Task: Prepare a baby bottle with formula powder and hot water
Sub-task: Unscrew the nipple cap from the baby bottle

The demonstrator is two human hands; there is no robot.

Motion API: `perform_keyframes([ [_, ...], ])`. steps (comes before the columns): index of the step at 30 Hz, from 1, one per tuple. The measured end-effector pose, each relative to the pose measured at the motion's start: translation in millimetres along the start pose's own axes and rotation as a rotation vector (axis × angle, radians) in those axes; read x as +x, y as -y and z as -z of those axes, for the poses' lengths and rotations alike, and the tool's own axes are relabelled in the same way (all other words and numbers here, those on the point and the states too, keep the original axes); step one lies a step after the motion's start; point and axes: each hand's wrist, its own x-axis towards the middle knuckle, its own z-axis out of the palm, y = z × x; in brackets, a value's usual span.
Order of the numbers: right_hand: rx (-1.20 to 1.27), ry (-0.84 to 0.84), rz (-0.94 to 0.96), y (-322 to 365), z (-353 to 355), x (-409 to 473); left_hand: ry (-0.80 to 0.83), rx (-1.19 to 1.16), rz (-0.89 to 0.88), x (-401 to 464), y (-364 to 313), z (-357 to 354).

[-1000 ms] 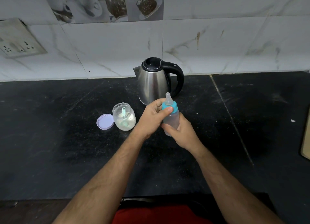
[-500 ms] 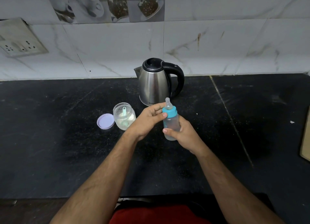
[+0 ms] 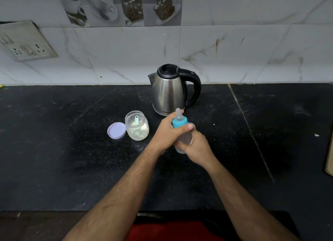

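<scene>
A clear baby bottle (image 3: 185, 138) with a blue collar and a clear teat stands upright above the black counter. My right hand (image 3: 196, 147) grips its body from the right. My left hand (image 3: 170, 130) is wrapped around the blue collar (image 3: 177, 123), thumb across the front. Left of my hands an open clear jar (image 3: 137, 126) holds white formula powder and a pale green scoop. Its lilac lid (image 3: 116, 130) lies flat beside it. A steel kettle (image 3: 169, 91) with a black handle stands behind the bottle.
The black stone counter (image 3: 63, 141) runs to a white marble-tiled wall. A socket plate (image 3: 25, 40) is on the wall at the far left. A pale board edge (image 3: 329, 161) shows at the right border. A small white speck (image 3: 316, 135) lies right.
My left hand has closed around the blue collar, where before only its fingertips touched it. The bottle has stayed in my right hand at about the same place.
</scene>
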Motion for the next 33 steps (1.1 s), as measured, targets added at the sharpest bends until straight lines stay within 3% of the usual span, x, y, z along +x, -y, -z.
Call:
perform_keyframes([
  [5,-0.015,-0.024,-0.024,0.0,3.7,2.6,0.126,-0.098,0.048,-3.3,2.0,8.0],
  [12,-0.040,-0.004,-0.033,-2.3,7.0,2.2,-0.002,-0.054,-0.035,-4.3,4.7,21.1],
  [20,0.012,0.071,0.050,8.1,-6.3,-6.7,0.052,-0.006,-0.009,-4.8,0.2,9.7],
  [26,-0.002,0.003,-0.010,-1.4,2.8,-0.6,0.103,-0.035,0.008,-13.7,3.5,15.6],
  [33,-0.028,-0.010,-0.012,-5.3,-2.3,-0.2,-0.014,0.095,-0.015,-11.5,5.9,22.2],
])
